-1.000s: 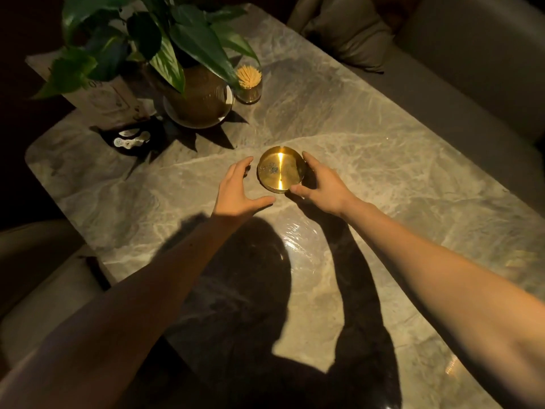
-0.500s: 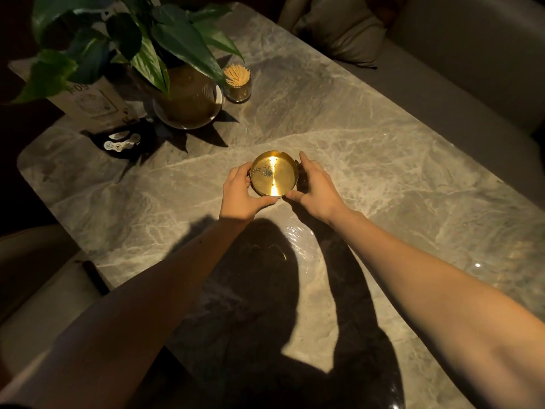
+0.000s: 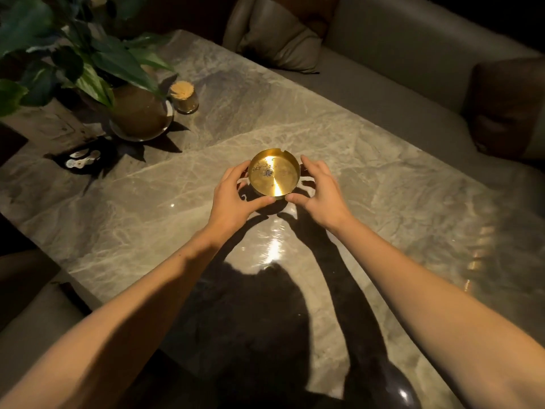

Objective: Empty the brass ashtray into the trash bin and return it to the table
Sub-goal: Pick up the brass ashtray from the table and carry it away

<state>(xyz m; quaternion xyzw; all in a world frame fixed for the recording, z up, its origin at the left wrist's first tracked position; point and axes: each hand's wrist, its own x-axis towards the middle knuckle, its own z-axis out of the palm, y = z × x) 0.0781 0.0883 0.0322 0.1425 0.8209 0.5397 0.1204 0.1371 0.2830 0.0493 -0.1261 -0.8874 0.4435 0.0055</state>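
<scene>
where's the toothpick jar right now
The toothpick jar stands at the table's far left, just right of the potted plant, well beyond the ashtray.

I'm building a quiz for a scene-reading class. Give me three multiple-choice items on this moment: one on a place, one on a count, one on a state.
1. Where does the toothpick jar stand?
A. Right beside the potted plant
B. On the sofa
C. Inside the ashtray

2. How many hands are at the brass ashtray?
A. None
B. One
C. Two

3. What is in the ashtray?
A. It is wiped clean
B. A little ash and debris
C. Water to the rim

Answers:
1 A, the jar sits on the table just right of the plant's pot.
2 C, the left hand and right hand flank it, fingers on its sides.
3 B, grey specks lie on its shiny floor, so it has not been emptied yet.
</scene>
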